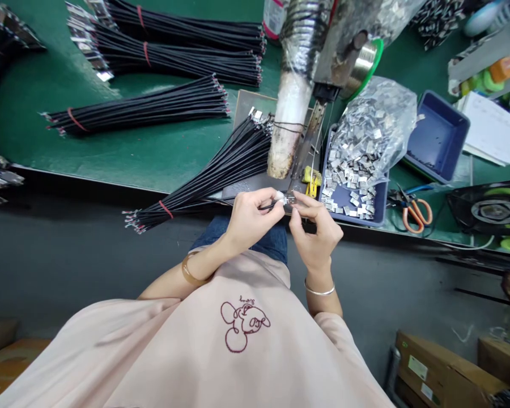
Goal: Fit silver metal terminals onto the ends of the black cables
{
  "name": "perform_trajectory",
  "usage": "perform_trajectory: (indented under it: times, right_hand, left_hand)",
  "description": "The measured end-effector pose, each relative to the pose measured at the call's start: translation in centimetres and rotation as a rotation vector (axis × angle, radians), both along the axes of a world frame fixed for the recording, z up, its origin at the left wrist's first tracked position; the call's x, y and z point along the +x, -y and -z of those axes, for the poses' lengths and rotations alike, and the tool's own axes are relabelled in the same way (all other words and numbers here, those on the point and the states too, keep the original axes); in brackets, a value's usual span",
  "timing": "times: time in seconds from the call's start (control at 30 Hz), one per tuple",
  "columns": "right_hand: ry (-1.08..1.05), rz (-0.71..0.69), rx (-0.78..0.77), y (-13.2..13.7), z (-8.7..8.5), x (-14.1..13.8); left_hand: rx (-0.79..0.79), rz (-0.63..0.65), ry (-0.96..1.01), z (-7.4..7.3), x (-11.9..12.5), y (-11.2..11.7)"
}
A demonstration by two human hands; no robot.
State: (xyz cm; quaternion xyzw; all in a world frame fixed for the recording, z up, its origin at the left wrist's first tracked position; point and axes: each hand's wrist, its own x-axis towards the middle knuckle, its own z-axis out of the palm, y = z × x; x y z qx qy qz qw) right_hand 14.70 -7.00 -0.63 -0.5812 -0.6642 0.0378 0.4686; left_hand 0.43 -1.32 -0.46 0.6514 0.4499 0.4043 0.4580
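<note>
Near the table edge, my left hand (255, 218) pinches a thin black cable (268, 206) close to its end. My right hand (317, 226) meets it there, thumb and forefinger closed around a small silver metal connector (289, 199) at the cable's tip. How far the wires sit inside the connector is too small to tell. Behind my left hand, a bundle of black cables (221, 164) with a red band lies across a board (244, 105). Just above both hands hang a soldering fixture (308, 139) and a wrapped tube (285, 133).
Right of my hands stands a blue tray (380, 207) of metal connectors (352, 195) with a plastic bag (378, 113). Orange-handled pliers (416, 215), a second blue tray (437, 133), a fan (488, 209) and a solder spool (363, 68) are nearby. Banded cable bundles (144, 107) lie left.
</note>
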Motion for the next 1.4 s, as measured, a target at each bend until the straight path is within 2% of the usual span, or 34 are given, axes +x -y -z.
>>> perform_trajectory:
  times: [0.1, 0.17, 0.23, 0.27, 0.3, 0.33, 0.37, 0.43, 0.5, 0.57, 0.7, 0.8, 0.9, 1.07, 1.13, 1.2, 1.3, 1.4]
  right_hand:
    - [-0.200, 0.048, -0.032, 0.3, -0.3, 0.5]
    - [-0.270, 0.135, 0.150, 0.5, -0.9, 1.0]
    - [-0.255, 0.256, 0.451, 0.6, -1.7, 1.6]
    - [-0.233, 0.315, 0.550, 0.7, -2.2, 1.9]
    - [-0.212, 0.371, 0.576, 0.8, -2.6, 2.3]
    - [-0.198, 0.421, 0.524, 0.9, -2.9, 2.8]
    - [-0.185, 0.457, 0.408, 1.0, -3.2, 3.4]
    - [-0.145, 0.469, 0.089, 1.1, -3.2, 5.1]
    - [-0.060, 0.461, -0.149, 0.8, -2.7, 7.3]
    - [0.083, 0.510, -0.284, 0.1, -2.0, 9.4]
    - [0.255, 0.488, -0.469, -2.0, -1.2, 12.5]
    - [0.277, 0.441, -0.599, -3.3, -1.6, 13.4]
    - [0.262, 0.394, -0.714, -3.8, -2.2, 13.6]
    - [0.324, 0.407, -0.723, -3.5, -2.5, 12.7]
    - [0.344, 0.445, -0.642, -3.0, -2.6, 11.8]
    - [0.283, 0.457, -0.489, -2.3, -2.8, 10.3]
    - [-0.004, 0.381, -0.250, -1.0, -3.0, 7.0]
    - [-0.271, 0.276, -0.156, 0.0, -2.7, 3.0]
  left_hand:
    - [0.052, 0.032, -0.027, -0.1, -0.1, 0.1]
    - [0.108, 0.061, -0.036, -0.1, -0.4, 0.3]
    - [0.153, 0.105, -0.048, 0.1, -0.7, 0.5]
    - [0.170, 0.132, -0.056, 0.2, -0.9, 0.6]
    - [0.188, 0.159, -0.063, 0.4, -1.0, 0.6]
    - [0.203, 0.178, -0.067, 0.5, -1.2, 0.7]
    - [0.208, 0.189, -0.063, 0.7, -1.4, 0.8]
    - [0.178, 0.179, -0.030, 0.9, -1.6, 0.8]
    - [0.129, 0.137, 0.006, 1.0, -1.8, 0.7]
    - [0.165, 0.073, 0.001, 1.0, -1.9, 0.2]
    - [0.503, -0.046, -0.255, 1.5, -1.8, -1.5]
    - [0.581, 0.028, -0.460, 2.1, -1.4, -2.7]
    - [0.516, 0.147, -0.459, 1.9, -1.2, -3.1]
    - [0.294, 0.359, -0.165, 0.2, -2.2, -1.8]
    - [0.214, 0.459, -0.070, -0.2, -2.6, -1.0]
    - [0.081, 0.480, 0.038, -0.3, -2.8, -0.5]
    - [-0.213, 0.392, 0.264, 0.1, -2.6, -0.3]
    - [-0.377, 0.373, 0.375, 0.3, -2.4, -0.5]
